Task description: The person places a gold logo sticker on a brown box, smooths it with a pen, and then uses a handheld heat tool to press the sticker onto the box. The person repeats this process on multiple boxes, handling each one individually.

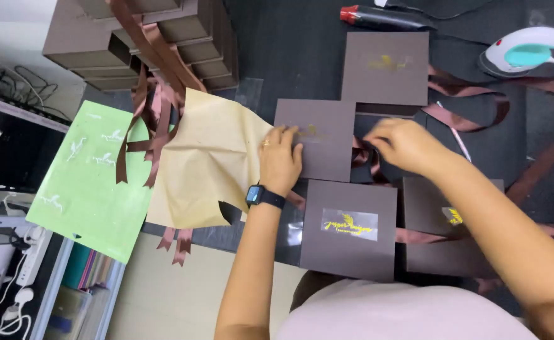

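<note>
My left hand (280, 157) lies flat on the left edge of a brown square box lid (321, 138), fingers apart, pressing it onto the black table (289, 56). A ring and a dark smartwatch (261, 196) are on that arm. My right hand (399, 145) is curled just right of that lid, fingers pinched on a brown ribbon (366, 157). Three more brown lids lie around: one behind (387, 68), one near me with a gold logo under clear film (349, 226), one partly under my right forearm (431, 214).
A tan paper sheet (211, 164) and a green sheet (88, 182) hang off the table's left side. Stacked brown boxes (144, 44) with ribbons stand at back left. A small iron (522, 50) and a black-and-red tool (381, 17) lie at the back. Cables and shelves are at the left.
</note>
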